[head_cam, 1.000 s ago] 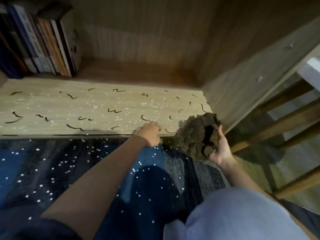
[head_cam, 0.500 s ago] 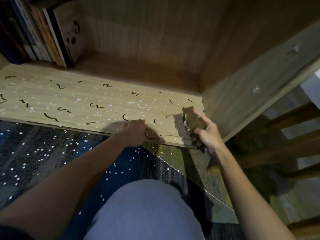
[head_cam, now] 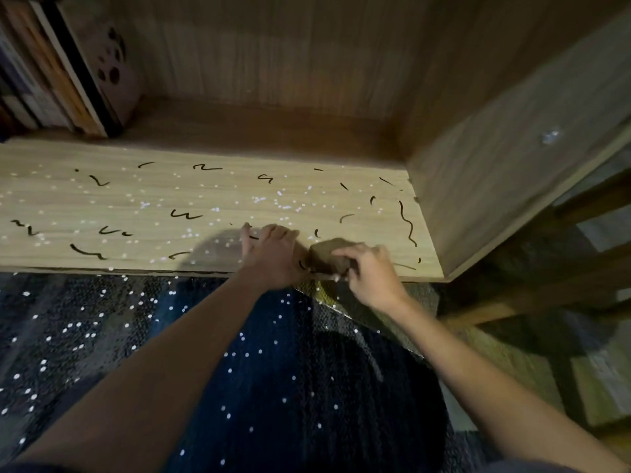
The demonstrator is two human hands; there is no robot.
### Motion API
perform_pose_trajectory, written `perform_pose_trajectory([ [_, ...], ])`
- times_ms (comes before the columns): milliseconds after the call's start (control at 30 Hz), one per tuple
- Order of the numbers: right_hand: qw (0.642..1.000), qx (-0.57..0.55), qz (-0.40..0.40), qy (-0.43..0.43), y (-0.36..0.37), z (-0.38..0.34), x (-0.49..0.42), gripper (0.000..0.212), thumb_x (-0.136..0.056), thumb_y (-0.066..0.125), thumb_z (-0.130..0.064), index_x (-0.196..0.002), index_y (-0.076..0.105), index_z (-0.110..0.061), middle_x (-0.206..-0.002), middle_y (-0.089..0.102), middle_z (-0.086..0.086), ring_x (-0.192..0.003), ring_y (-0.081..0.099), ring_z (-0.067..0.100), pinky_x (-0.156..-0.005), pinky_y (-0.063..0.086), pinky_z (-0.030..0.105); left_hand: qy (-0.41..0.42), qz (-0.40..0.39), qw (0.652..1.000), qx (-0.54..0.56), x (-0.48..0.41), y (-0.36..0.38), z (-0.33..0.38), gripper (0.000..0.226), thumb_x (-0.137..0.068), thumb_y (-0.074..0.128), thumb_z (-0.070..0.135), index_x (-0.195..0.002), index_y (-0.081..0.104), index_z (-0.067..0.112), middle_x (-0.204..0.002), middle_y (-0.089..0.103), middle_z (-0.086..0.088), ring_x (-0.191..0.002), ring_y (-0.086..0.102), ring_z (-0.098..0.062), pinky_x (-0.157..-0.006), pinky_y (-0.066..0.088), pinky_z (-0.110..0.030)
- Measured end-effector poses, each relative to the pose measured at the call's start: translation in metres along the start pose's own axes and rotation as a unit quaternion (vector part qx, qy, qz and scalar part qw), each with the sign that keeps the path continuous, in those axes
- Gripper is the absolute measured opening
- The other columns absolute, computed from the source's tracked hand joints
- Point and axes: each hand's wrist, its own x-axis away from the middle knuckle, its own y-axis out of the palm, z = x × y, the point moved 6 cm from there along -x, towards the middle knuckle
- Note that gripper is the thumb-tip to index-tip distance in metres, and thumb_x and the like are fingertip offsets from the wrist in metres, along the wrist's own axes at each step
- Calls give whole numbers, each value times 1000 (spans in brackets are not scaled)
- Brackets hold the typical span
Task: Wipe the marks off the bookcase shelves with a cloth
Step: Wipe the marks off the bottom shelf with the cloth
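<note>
Head view
Shelf [head_cam: 143, 206]: a light wooden board of the bookcase, lying across the picture, with its front edge toward the person.
Marks [head_cam: 186, 215]: many short dark squiggles over the shelf, from the left end to the right end; one long wavy line [head_cam: 406, 223] runs near the right edge.
White specks [head_cam: 283, 199]: small bright dots scattered on the shelf, thickest around the middle.
Cloth [head_cam: 326, 256]: a brown bunched cloth, pressed on the shelf at the front edge, toward the front right corner but apart from the side wall.
Right hand [head_cam: 370, 273]: its grip is closed on the cloth, the fingers curled over the top of it; this part is a little blurred.
Left hand [head_cam: 271, 254]: lies flat on the shelf at the front edge, just left of the cloth, fingers spread forward; it holds nothing and the grip is open.
Books [head_cam: 65, 73]: a row standing at the back left corner of the shelf, leaning a little.
Side wall [head_cam: 512, 172]: the wooden right panel of the bookcase, rising from the right edge of the shelf.
Floor [head_cam: 85, 336]: a dark blue rug with white dots, below the front edge.
</note>
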Motion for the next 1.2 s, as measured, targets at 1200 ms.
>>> perform_pose_trajectory([
  [1200,994,47,40,-90,23,-27,54,51,-79,52,6,-121,60,-22,-118,57,-4,-102,42,22,-95,41,34,59,-5,998,15,22,3,-2,77,-80,61,32,-145,22,25,-155,10,7,-143,-3,-17,-105,-19,-59],
])
